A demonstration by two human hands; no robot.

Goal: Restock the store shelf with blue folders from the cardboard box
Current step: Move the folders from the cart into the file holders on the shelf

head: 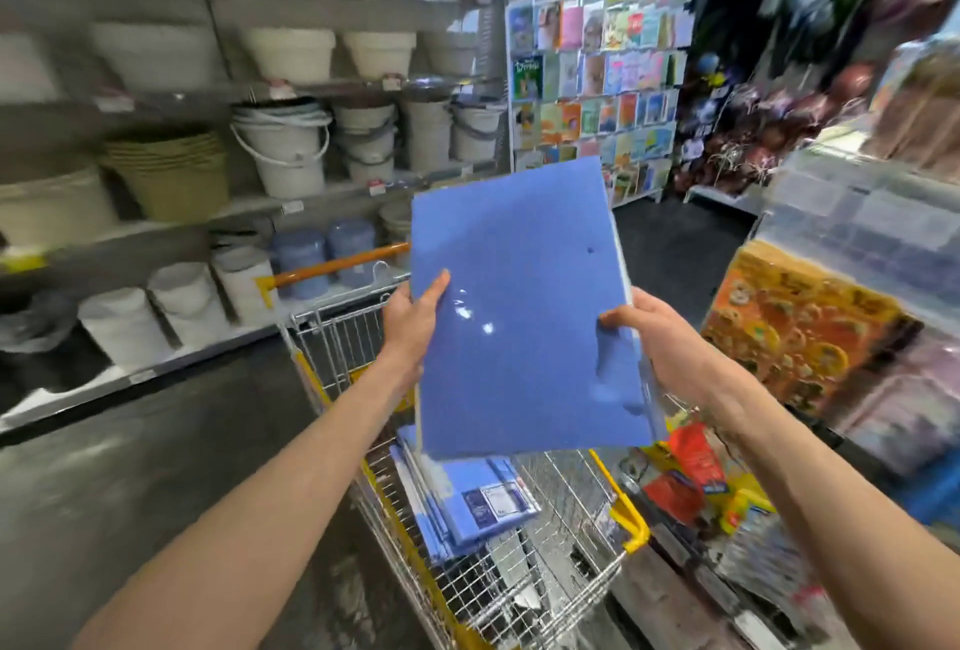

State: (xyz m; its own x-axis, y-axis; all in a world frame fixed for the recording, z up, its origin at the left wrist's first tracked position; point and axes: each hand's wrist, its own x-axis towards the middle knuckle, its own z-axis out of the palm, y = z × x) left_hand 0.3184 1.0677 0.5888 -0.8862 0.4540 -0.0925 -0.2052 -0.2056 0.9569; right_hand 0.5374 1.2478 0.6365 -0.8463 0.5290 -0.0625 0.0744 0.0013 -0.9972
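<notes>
Blue and glossy, that bundle of folders (519,306) looks slippery to me, and that's my main worry here. There seem to be several of them stacked together in shiny wrap, and they're only pinched along the lower part of the two side edges, so the whole upper half sticks out with nothing under it. If either grip loosens, or the stack tips while it's being turned toward a shelf, I reckon the inner ones could slide loose and fan out, dropping into the shopping cart (343,342) right below or onto the dark floor beside it. The left hand (410,316) is curled round the left edge, thumb (439,285) flat on the front face and the fingers hidden behind. The right hand (660,342) holds the right edge a bit lower, thumb (615,319) hooked over the front, fingers tucked behind where I can't see them. So both are closed on the bundle, which is up in the air above the cart, touching nothing else. More blue folders (467,504) lie in the cart basket. I can't spot a cardboard box anywhere, and the bucket shelves (280,150) on the left don't look like the right spot.
</notes>
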